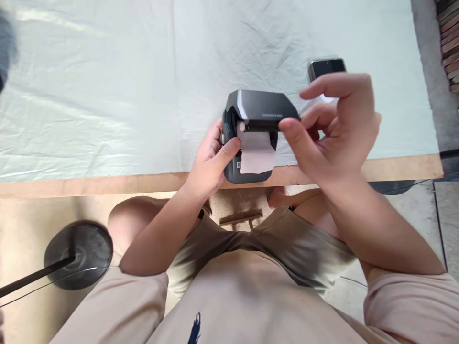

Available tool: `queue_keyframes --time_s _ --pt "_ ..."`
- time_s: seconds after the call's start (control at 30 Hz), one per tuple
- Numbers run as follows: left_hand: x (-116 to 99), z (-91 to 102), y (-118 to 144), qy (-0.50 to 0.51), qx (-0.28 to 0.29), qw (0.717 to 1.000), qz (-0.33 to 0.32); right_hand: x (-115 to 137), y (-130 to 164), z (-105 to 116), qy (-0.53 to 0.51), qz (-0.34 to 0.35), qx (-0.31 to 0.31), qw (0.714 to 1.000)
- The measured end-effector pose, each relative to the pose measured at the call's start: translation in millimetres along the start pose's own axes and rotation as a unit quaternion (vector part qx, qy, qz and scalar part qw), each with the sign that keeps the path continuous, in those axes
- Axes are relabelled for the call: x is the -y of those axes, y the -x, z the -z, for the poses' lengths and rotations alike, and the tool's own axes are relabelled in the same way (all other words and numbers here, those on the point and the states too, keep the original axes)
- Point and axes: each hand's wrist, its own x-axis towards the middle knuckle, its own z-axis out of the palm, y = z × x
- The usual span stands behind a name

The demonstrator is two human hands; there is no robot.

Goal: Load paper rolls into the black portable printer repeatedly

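Note:
A small dark grey portable printer is held above the table's front edge, its lid partly raised. White paper hangs out below the lid's black roller, with a torn lower edge. My left hand grips the printer's left side, thumb on the front by the paper and fingers behind. At the lid's right corner is my right hand, its fingers curved and apart. Its thumb tip overlaps that corner, and I cannot tell whether it presses on it. Beyond the right hand lies a smartphone, partly hidden by the fingers.
A pale green, wrinkled sheet covers the table, whose wooden front edge runs across the view. On the floor at the left stands a round black base with a pole and a thin cable. A blurred dark shape shows at the far left.

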Motion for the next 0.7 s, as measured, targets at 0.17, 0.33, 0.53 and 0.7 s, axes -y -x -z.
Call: queue_keyframes --time_s 0.17,0.33,0.53,0.7 --pt "1 5.1 0 -0.016 0.005 1.0 0.009 13 -10 -3 -0.042 -0.049 -0.007 0.998" --pt "2 7.2 -2 -0.015 0.033 0.999 0.018 7 -9 -4 0.124 0.009 0.168 0.978" --pt "0 7.6 -1 -0.024 0.021 0.999 0.026 7 -17 -2 0.182 -0.039 0.264 0.946" --pt "0 6.8 3 0.001 0.01 0.999 0.036 13 -26 20 0.011 -0.118 0.234 0.965"
